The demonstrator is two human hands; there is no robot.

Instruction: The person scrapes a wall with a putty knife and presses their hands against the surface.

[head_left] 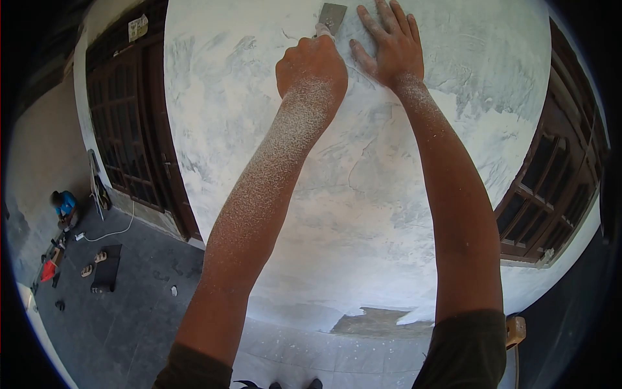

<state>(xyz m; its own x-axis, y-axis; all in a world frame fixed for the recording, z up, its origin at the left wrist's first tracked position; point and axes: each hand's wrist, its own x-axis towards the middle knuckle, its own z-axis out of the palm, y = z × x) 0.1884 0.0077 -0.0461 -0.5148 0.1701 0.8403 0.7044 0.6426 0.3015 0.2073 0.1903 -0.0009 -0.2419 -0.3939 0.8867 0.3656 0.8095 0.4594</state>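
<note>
My left hand (313, 65) is closed round the handle of a putty knife (332, 17), whose flat grey blade lies against the upper wall. White dust covers the left forearm. To its right, my right hand (394, 48) rests with spread fingers on the same wall (363, 188) and holds nothing. The wall is coated in patchy white and grey plaster. Low down, a bare grey-brown patch (382, 322) shows through the coat.
A brown door (162, 129) stands left, a brown window (551, 188) right. At far left a person (65, 211) sits on the dark floor (142, 285) near sandals (87, 270), a white cable (116, 232) and a red object (48, 270). My feet (295, 384) show at the bottom.
</note>
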